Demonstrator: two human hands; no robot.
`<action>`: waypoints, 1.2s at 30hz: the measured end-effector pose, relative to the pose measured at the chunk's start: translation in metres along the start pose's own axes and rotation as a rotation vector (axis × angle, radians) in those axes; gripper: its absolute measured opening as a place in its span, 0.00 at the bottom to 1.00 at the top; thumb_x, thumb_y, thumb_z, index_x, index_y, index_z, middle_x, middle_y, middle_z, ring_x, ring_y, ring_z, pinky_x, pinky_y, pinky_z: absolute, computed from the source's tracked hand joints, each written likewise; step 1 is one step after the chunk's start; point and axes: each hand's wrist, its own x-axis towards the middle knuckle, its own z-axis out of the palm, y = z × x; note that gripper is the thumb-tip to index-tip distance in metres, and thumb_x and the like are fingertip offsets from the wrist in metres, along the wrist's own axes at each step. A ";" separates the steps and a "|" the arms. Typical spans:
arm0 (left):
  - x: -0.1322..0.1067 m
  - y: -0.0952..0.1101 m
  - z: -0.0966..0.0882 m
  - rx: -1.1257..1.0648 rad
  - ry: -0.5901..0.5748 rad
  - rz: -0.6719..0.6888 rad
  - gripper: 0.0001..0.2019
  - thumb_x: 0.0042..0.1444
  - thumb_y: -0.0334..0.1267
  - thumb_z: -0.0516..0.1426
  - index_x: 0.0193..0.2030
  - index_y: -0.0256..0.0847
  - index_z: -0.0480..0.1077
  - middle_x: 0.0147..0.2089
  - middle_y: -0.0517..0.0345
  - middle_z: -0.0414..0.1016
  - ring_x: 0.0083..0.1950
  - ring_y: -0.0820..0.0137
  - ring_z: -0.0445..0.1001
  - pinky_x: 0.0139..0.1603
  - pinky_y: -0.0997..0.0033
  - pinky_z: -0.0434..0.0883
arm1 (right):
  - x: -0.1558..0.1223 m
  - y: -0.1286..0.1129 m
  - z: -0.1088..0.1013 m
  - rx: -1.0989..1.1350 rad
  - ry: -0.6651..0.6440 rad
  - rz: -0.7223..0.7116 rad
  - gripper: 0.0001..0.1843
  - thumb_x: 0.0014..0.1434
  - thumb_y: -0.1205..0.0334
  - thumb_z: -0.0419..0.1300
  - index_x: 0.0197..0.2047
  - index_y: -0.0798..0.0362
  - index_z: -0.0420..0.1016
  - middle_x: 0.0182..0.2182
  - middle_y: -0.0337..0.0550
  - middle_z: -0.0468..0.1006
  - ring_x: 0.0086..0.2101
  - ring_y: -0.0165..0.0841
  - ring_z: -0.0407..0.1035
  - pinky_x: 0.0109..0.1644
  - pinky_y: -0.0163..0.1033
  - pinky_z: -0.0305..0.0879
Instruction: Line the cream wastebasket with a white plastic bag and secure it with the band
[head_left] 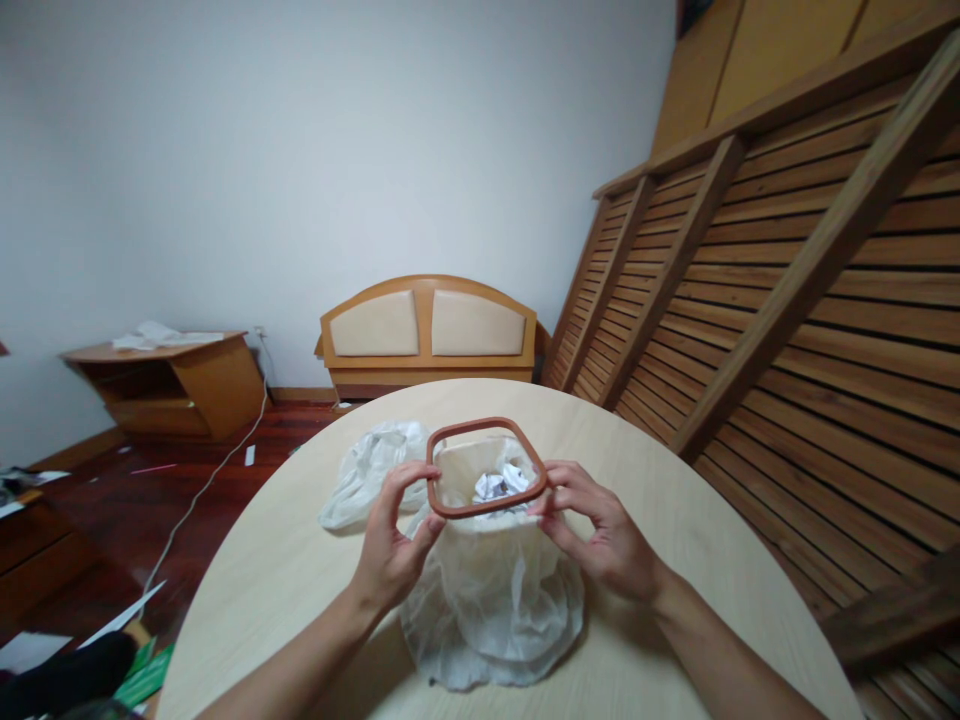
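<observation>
A brown square ring with rounded corners [486, 510], like a bin's rim, sits tilted just over the mouth of a small pale waste bin [461, 462]. My left hand [397, 545] has its fingers on the ring's left side, the thumb lower beside the bin. At the ring's right corner, my right hand [604, 530] grips it between fingers and thumb. A thin whitish plastic bag [502, 610] lines the bin and hangs down outside it, spreading on the table. Crumpled white paper [502, 484] lies inside the bin.
Another crumpled plastic bag [367, 470] lies on the round pale table [262, 600], left of the bin. Behind stand a padded headboard [425, 320] and a low wooden cabinet [217, 390]. Wooden slatted panels [757, 330] lean at right. A white cable [217, 470] crosses the floor.
</observation>
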 end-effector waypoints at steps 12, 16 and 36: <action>-0.001 -0.011 -0.003 -0.053 -0.044 0.052 0.20 0.64 0.52 0.55 0.57 0.44 0.67 0.53 0.47 0.71 0.57 0.57 0.69 0.60 0.53 0.67 | -0.011 0.017 -0.003 0.033 0.018 0.108 0.13 0.64 0.57 0.58 0.51 0.48 0.75 0.55 0.52 0.75 0.56 0.42 0.69 0.60 0.50 0.67; 0.004 -0.009 -0.005 -0.030 -0.118 0.151 0.22 0.63 0.55 0.54 0.56 0.44 0.67 0.51 0.46 0.71 0.56 0.55 0.70 0.57 0.51 0.69 | -0.010 0.021 -0.002 -0.064 -0.019 0.081 0.16 0.63 0.57 0.59 0.53 0.49 0.75 0.56 0.53 0.75 0.56 0.42 0.70 0.58 0.49 0.69; 0.004 0.004 -0.006 -0.017 -0.102 0.277 0.21 0.58 0.47 0.62 0.56 0.45 0.66 0.51 0.46 0.69 0.54 0.57 0.69 0.55 0.51 0.69 | -0.007 -0.007 0.008 0.192 0.182 0.303 0.30 0.64 0.40 0.56 0.61 0.50 0.68 0.48 0.52 0.79 0.50 0.43 0.74 0.56 0.47 0.70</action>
